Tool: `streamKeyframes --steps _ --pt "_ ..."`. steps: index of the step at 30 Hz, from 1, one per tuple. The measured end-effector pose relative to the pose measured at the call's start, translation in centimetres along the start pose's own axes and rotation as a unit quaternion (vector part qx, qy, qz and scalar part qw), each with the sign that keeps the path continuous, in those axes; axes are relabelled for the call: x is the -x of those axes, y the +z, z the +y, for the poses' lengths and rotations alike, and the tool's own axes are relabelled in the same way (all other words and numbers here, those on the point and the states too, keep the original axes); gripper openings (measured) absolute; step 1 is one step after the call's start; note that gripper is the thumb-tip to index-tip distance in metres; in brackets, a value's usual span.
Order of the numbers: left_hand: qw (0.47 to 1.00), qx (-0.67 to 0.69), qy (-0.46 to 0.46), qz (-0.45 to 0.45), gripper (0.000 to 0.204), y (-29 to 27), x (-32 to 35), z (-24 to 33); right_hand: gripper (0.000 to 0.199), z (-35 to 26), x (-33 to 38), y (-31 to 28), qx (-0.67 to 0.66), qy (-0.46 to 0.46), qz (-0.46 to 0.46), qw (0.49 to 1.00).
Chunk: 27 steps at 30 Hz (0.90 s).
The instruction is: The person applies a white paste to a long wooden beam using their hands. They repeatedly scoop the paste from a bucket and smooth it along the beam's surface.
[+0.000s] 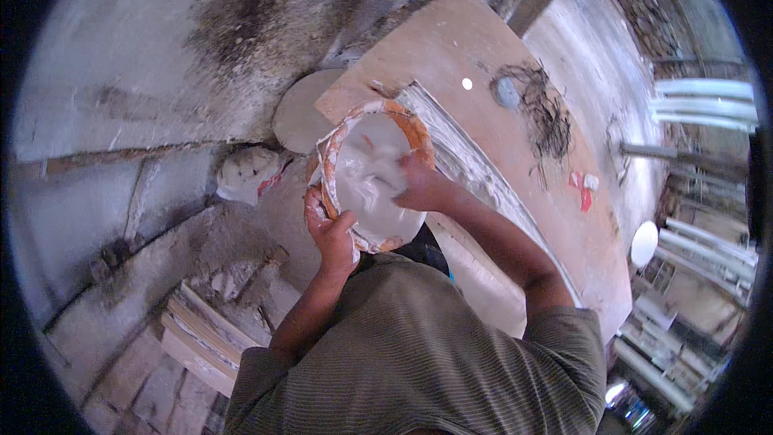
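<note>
An orange bowl [412, 130] smeared with white plaster is tilted against the edge of a wooden board [451, 48]. It holds wet white plaster [366, 193]. My left hand [328, 229] grips the bowl's near rim, thumb over the edge. My right hand [420, 187] reaches inside the bowl with its fingers sunk in the white plaster. Both hands are coated with white. Whether the right hand holds anything under the plaster is hidden.
The board carries a strip of white plaster moulding [475, 169], a clump of dark fibres [543, 113] and a red and white scrap [584, 189]. A round grey disc [299, 117] and a white sack [245, 173] lie left of the bowl. Wooden planks [201, 330] are stacked below.
</note>
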<state>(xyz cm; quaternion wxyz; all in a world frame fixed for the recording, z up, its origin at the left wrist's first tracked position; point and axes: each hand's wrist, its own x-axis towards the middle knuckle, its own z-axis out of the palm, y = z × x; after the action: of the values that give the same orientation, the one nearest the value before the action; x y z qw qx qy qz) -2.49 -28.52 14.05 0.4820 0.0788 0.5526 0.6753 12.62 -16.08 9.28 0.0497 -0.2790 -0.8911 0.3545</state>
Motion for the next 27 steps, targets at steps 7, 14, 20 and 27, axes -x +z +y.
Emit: streamKeyframes --steps 7,14,20,27 --pt "0.99 -0.075 0.069 -0.101 0.039 2.4 0.3 1.4 0.026 1.7 -2.2 3.0 0.153 0.035 -0.04 0.987" --pt "0.982 -0.127 0.106 -0.095 0.048 1.9 1.2 -1.6 0.032 -1.9 -0.7 10.5 -0.295 0.15 0.179 0.926" --pt "0.973 -0.183 0.137 -0.028 0.07 0.6 1.5 -2.0 0.037 -0.4 1.4 8.0 -0.382 0.139 0.239 0.882" --pt "0.978 -0.158 0.128 0.046 0.07 5.0 8.1 -3.8 0.044 5.6 15.4 5.2 -0.465 0.184 0.345 0.794"
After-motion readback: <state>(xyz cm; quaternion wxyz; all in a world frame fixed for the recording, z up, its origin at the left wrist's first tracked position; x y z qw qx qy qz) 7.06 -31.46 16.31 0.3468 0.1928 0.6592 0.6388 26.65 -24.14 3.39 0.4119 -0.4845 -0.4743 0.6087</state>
